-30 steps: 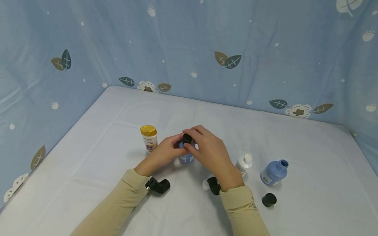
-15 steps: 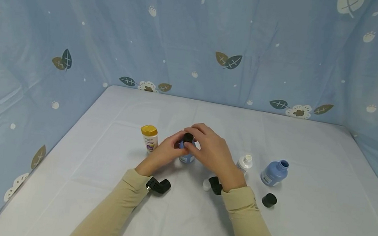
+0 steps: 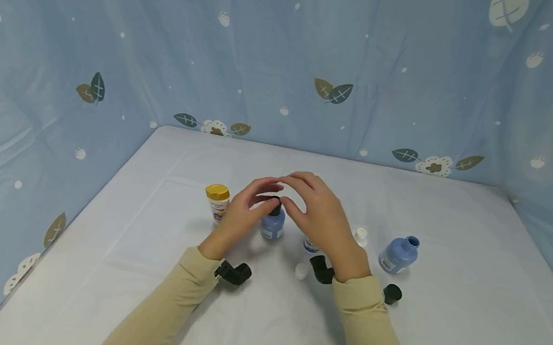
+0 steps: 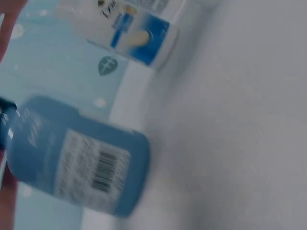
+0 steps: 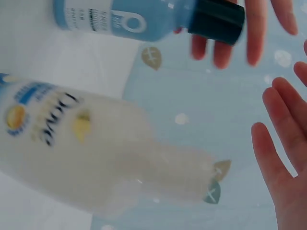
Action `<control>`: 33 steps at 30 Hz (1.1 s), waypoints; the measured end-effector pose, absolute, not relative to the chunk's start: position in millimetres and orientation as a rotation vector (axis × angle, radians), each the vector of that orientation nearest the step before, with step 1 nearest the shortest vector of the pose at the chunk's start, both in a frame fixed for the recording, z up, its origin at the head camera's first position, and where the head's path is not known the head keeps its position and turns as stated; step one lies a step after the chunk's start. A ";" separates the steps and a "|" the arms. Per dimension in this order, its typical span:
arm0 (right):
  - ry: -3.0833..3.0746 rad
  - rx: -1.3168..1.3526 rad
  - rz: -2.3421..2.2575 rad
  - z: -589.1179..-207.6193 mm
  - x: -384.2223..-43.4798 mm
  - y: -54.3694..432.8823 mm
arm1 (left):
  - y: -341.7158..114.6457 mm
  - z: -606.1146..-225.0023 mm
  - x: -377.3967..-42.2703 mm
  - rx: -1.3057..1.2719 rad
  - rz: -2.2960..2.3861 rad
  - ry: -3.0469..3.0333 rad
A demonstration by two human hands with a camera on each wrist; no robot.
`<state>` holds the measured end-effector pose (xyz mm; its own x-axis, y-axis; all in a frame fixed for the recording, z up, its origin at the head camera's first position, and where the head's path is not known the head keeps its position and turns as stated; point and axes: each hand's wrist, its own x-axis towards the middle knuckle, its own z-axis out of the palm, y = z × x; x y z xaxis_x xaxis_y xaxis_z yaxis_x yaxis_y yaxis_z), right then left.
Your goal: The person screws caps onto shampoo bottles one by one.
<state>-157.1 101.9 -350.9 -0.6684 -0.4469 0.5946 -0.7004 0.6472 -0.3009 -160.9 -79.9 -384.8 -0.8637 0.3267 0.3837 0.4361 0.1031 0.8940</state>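
Note:
A blue bottle (image 3: 272, 226) with a black cap (image 3: 275, 207) stands upright on the table. My left hand (image 3: 242, 214) surrounds its cap loosely, the thumb beside the cap and the fingers extended behind it. In the right wrist view those fingers show straight behind the black cap (image 5: 217, 20). My right hand (image 3: 320, 212) is spread on the other side, its thumb and fingers apart with nothing between them. A white Dove bottle (image 5: 86, 143) without a cap stands beside the blue one; in the head view the right hand hides most of it.
A white bottle with a yellow cap (image 3: 218, 192) is at the left. Right of my hands are a small white bottle (image 3: 360, 237) and an uncapped blue bottle (image 3: 397, 256). A loose black cap (image 3: 391, 294) and a white cap (image 3: 301, 271) lie nearer me.
Both hands have loosened from the blue bottle's black cap. The right hand has drawn back to the right and the left fingers have lifted, exposing more of the bottle.

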 end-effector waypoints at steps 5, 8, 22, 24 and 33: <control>-2.377 0.857 0.827 -341.8 -154.7 113.3 | -73.3 -372.1 -155.0 -0.769 -1.858 -2.105; -2.397 0.805 0.905 -339.6 -150.3 119.3 | -72.8 -364.5 -152.4 -0.774 -1.860 -2.085; -2.561 0.863 1.102 -350.7 -122.8 152.4 | -52.6 -346.5 -131.6 -0.906 -1.918 -1.922; -2.591 0.890 1.141 -355.6 -119.1 157.9 | -46.2 -349.7 -128.7 -0.919 -1.992 -1.891; -2.820 1.076 1.156 -371.1 -110.7 170.0 | -21.8 -375.3 -128.7 -0.955 -2.236 -2.110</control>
<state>-110.7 170.0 -371.1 -0.7748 -0.6120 0.1586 -0.5474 0.5237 -0.6527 -128.7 -21.8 -375.3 -0.8214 0.4422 0.3602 0.3340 -0.1391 0.9323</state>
